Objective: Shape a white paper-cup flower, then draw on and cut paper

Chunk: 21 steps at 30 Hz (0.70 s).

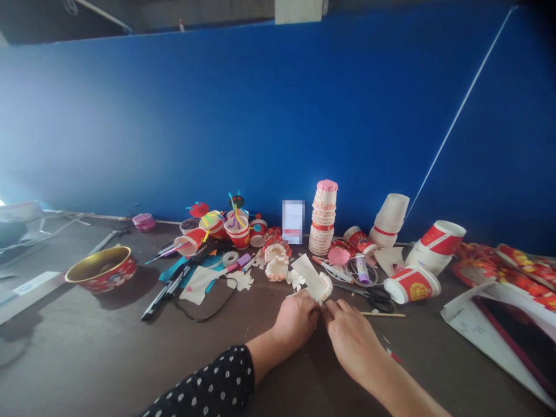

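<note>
Left hand: there's your left hand (pixel 295 319), black polka-dot sleeve (pixel 204 385) at the lower left, fingers curled in toward the middle.
Right hand: your right hand (pixel 353 339) sits just beside it, its fingertips (pixel 329 310) meeting the left's.
Grip: both hands are closed in together, but your fingers hide the contact, so I can't tell whether they're actually pinching anything.
Paper: the cut white paper piece (pixel 310 277) stands tilted just beyond your fingertips, its lower end at them.
Why here: you seem to be working out front on open tabletop, clear of the crafts, giving your fingers room.
Right side: black-handled scissors (pixel 377 300) and a wooden stick (pixel 382 314) lie close by your right hand, so watch that side; a glue stick (pixel 362 270) lies behind them.
Behind: stacked paper cups (pixel 324 217) rise ahead of you, near the blue wall (pixel 217 116).
Room: dark tabletop (pixel 108 353) opens to your left, up to a red bowl (pixel 102 271), with more open surface nearer you, below your wrists.
</note>
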Each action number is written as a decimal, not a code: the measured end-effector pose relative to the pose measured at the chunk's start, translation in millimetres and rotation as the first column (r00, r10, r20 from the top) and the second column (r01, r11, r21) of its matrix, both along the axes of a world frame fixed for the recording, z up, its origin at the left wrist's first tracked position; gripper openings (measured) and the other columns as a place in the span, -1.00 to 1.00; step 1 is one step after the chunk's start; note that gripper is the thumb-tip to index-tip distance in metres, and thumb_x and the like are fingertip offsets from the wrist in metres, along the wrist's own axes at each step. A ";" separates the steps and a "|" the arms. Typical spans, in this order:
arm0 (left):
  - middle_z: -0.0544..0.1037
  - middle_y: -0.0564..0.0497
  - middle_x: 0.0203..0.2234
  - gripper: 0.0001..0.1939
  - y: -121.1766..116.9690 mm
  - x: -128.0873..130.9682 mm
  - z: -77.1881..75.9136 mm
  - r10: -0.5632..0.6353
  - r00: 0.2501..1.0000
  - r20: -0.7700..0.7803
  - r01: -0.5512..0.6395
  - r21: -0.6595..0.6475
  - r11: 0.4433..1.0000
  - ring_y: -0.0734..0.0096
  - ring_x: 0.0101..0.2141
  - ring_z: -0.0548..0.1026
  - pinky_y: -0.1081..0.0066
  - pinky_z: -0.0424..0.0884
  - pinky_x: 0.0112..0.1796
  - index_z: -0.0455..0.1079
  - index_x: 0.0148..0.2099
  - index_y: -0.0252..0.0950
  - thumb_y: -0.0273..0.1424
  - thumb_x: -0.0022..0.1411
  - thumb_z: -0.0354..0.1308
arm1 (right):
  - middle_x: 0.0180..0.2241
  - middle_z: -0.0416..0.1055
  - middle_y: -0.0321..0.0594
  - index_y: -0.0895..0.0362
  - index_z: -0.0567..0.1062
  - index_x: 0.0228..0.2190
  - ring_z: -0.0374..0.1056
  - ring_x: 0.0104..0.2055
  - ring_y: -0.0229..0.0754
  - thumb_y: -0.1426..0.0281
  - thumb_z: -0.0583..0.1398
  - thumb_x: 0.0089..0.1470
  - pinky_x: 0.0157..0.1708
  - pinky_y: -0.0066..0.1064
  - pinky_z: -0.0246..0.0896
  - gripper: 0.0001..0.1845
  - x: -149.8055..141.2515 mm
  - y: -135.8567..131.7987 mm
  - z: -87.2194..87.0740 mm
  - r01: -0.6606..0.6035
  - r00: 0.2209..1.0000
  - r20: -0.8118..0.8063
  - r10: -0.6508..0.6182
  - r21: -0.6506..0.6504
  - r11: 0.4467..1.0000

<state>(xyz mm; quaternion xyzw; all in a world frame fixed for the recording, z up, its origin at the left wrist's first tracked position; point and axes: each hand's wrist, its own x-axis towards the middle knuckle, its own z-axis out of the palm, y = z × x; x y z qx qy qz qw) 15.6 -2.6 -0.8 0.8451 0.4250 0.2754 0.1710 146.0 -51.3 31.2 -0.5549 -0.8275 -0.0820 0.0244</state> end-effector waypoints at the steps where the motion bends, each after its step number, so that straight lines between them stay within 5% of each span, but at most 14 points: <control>1: 0.43 -0.01 -0.48 -0.82 -0.2 0.0 1.2 0.006 1.000 -0.018 -0.006 -0.004 1.000 0.44 -0.39 0.36 0.51 0.24 -0.37 0.37 -0.50 -0.34 -0.55 0.04 -0.03 | -0.27 0.40 -0.09 0.18 0.48 -0.27 0.26 -0.23 -0.08 0.63 -0.03 0.00 -0.26 -0.30 0.14 -0.64 0.1 0.0 0.0 0.005 1.000 -0.004 -0.005 0.001 1.000; 8: 0.41 0.01 -0.53 -0.74 -2.3 -0.5 5.8 0.000 0.997 -0.076 0.002 0.027 1.000 0.47 -0.41 0.35 0.53 0.22 -0.40 0.36 -0.53 -0.32 -0.49 0.13 -0.08 | -0.25 0.42 -0.10 0.19 0.40 -0.16 0.35 -0.25 -0.22 0.68 -0.08 -0.03 -0.24 -0.46 0.17 -0.55 5.3 -4.5 7.3 0.002 0.990 -0.143 -0.015 -0.090 0.996; 21: 0.39 -0.02 -0.50 -0.81 -0.8 -0.2 0.9 0.069 0.994 -0.083 -0.064 0.057 0.996 0.42 -0.40 0.34 0.49 0.23 -0.38 0.31 -0.47 -0.33 -0.50 0.11 -0.09 | -0.22 0.41 -0.07 0.21 0.40 -0.15 0.32 -0.21 -0.14 0.67 -0.03 -0.02 -0.28 -0.42 0.19 -0.59 -2.6 -4.1 3.8 0.031 0.999 -0.018 -0.032 -0.038 0.999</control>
